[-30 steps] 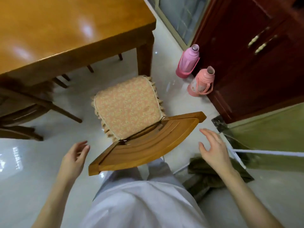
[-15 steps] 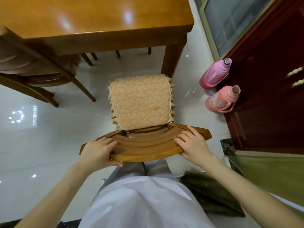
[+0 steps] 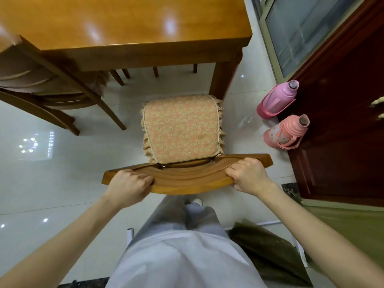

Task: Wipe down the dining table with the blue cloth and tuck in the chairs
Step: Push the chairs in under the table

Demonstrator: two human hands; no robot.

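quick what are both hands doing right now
Left hand: grips the curved wooden chair backrest.
Right hand: grips the same backrest.

Dining table [image 3: 124, 28] cut off at top, second chair [image 3: 52, 88] cropped left, legs of held chair [image 3: 187, 179] hidden

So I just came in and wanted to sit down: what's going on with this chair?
A person stands behind the chair, gripping its curved backrest with the left hand and the right hand. Its cushioned seat stands out from the dining table, close to the table's corner leg, not yet tucked in. A second chair on the left sits partly under the table.
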